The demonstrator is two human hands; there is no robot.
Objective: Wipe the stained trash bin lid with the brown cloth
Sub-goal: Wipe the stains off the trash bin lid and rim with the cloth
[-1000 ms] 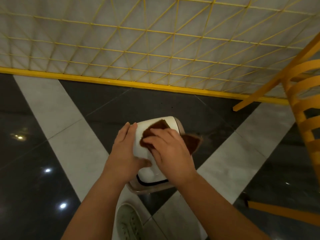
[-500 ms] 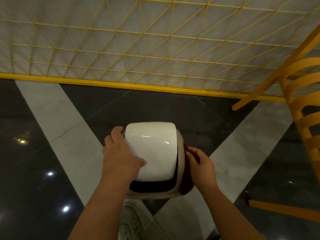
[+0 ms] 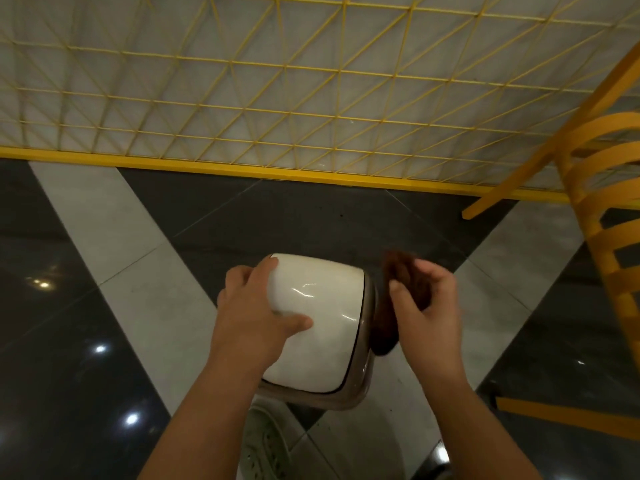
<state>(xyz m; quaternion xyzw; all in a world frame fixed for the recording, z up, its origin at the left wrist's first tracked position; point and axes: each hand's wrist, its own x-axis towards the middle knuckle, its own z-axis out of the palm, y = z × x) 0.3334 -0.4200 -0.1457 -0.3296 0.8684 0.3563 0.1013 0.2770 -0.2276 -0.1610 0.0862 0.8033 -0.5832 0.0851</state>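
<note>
Wiping the bin lid: steadying on the left side, cloth at the right edge

My left hand (image 3: 258, 315) curls over the left side of the glossy white rounded plastic trash bin lid (image 3: 320, 327), thumb lying on its top and fingers wrapped round the far left corner, while my right hand (image 3: 427, 306) pinches the bunched brown cloth (image 3: 398, 299) against the lid's right edge and the beige rim below. The lid sits on its bin on the dark and pale tiled floor (image 3: 104, 258), just in front of me. I judge the lid light, stiff and slick, given the sharp highlights on it, so it could slide or tip under pressure; holding it by its edges looks best. The cloth looks soft and limp, best kept wadded in the fingers.
</note>
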